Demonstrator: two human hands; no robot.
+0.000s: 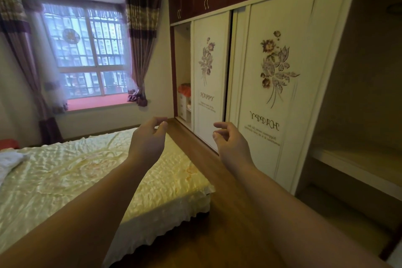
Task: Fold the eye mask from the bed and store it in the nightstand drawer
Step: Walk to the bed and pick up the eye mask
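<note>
Both my arms reach forward over the foot corner of the bed (65,180), which has a shiny cream quilted cover. My left hand (149,137) hovers above the bed's right edge, fingers loosely curled with thumb and forefinger close together, holding nothing. My right hand (228,139) is raised over the wooden floor, fingers apart and curled, also holding nothing. No eye mask and no nightstand show in this view. A white cloth (9,159) lies at the bed's left edge.
A wardrobe (269,85) with white sliding flower-print doors lines the right wall; its far left section is open onto small drawers (185,104). A strip of wooden floor (228,213) runs between bed and wardrobe. A curtained window (87,50) fills the far wall.
</note>
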